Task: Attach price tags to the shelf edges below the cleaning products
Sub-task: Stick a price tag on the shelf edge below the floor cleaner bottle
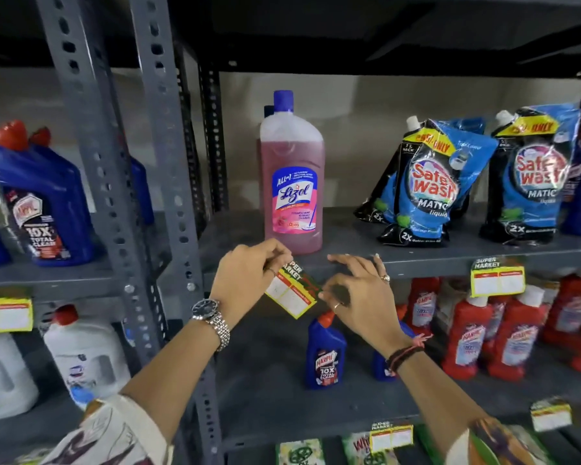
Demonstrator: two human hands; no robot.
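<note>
A yellow, white and red price tag (292,290) hangs tilted in front of the grey shelf edge (426,262), just below a pink Lizol bottle (292,182). My left hand (249,273) pinches the tag's upper left corner. On the tag's right side my right hand (359,290) holds it between thumb and forefinger, the other fingers spread over the shelf edge. The tag is slanted, not flat against the edge.
Blue Safewash pouches (426,182) stand to the right with a tag (497,278) fixed on the edge below them. Blue Harpic bottles (44,196) fill the left bay behind a grey upright (161,162). Red bottles (467,333) and one blue bottle (326,354) stand on the lower shelf.
</note>
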